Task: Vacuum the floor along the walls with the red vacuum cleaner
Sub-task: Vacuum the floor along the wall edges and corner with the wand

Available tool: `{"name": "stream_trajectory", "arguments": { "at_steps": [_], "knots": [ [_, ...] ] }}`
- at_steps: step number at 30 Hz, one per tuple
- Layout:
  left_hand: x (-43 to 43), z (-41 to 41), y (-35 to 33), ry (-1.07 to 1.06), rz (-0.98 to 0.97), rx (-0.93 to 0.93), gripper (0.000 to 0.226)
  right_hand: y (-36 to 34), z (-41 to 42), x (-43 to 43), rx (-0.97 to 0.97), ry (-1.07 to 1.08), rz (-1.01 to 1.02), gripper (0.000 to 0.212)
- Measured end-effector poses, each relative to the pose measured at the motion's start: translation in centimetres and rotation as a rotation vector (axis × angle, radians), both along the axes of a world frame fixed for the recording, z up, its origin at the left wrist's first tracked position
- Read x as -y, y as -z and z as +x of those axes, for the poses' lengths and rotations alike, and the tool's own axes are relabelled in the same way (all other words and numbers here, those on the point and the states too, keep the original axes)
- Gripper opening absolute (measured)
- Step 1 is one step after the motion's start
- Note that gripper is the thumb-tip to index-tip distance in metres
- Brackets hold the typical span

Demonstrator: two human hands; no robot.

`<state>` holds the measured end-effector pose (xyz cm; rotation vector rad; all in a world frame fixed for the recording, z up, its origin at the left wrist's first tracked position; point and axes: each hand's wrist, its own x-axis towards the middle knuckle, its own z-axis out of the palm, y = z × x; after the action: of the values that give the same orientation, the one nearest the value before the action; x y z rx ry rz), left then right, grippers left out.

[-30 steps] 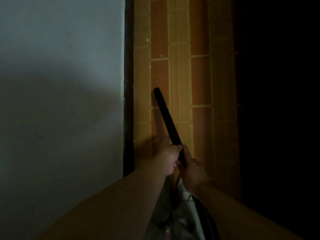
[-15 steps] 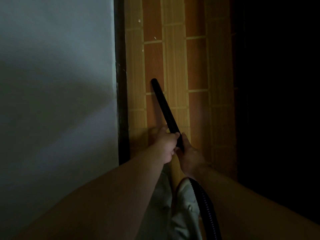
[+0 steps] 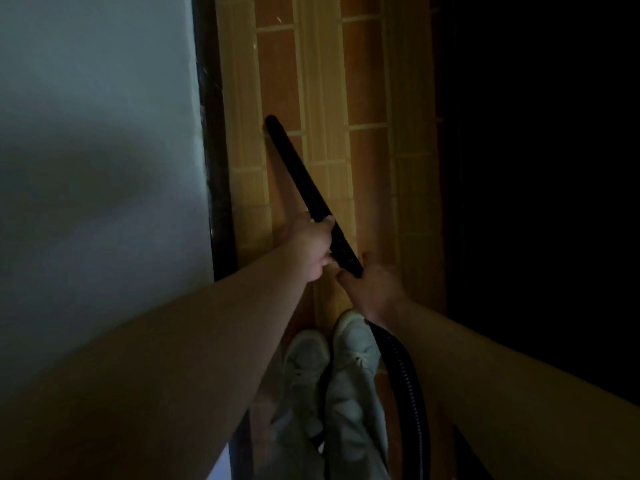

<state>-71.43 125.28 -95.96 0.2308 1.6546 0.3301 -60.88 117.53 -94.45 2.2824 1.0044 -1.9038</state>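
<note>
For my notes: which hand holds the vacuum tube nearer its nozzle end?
The left hand; the right hand grips the black tube lower, by the ribbed hose.

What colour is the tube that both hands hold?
The tube is black; head view shows it.

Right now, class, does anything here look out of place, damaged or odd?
Only small things: pale specks lie on the floor tiles beyond the nozzle, and the dark skirting board shows whitish scuffs.

Probably a home, dim tiled floor (image 3: 363,188), dark skirting (image 3: 216,168), painted wall (image 3: 97,133)
</note>
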Motion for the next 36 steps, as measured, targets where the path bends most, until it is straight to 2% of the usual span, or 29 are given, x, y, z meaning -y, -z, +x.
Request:
{"name": "stream_trajectory", "arguments": {
  "at_steps": [4,8,12,16,20,26,31,33,36],
  "knots": [
    [2.9,0.8,-0.4,0.035,-0.013,0.055,0.025,-0.2,0.4,3.1,0.005,0.068,0.051,0.043],
    [6.3,1.6,-0.3,0.132,-0.011,0.091,0.034,0.2,-0.1,3.8,-0.005,0.120,0.075,0.035],
    [9.1,1.3,0.1,0.138,0.047,0.098,0.027,0.3,-0.6,7.0,-0.029,0.194,0.107,0.025],
    [12.9,1.0,0.3,0.077,0.028,0.119,0.025,-0.6,-0.5,13.0,0.037,0.184,0.115,0.044],
    [17.1,1.4,0.3,0.087,0.011,0.158,0.029,-0.9,-0.6,18.3,0.041,0.209,0.085,0.043],
    [23.8,1.6,0.7,0.170,-0.005,0.160,0.025,-0.7,-1.1,24.0,0.081,0.246,0.031,0.047],
    [27.4,1.5,1.1,0.156,0.036,0.143,0.018,-0.2,-2.0,28.8,0.051,0.250,0.021,0.050],
    [28.6,1.4,1.1,0.166,0.051,0.137,0.021,-0.1,-2.4,30.4,0.047,0.248,0.072,0.058],
    [31.6,1.3,1.6,0.240,0.051,0.123,0.023,0.4,-2.7,32.2,0.046,0.255,0.104,0.083]
  ]
}}
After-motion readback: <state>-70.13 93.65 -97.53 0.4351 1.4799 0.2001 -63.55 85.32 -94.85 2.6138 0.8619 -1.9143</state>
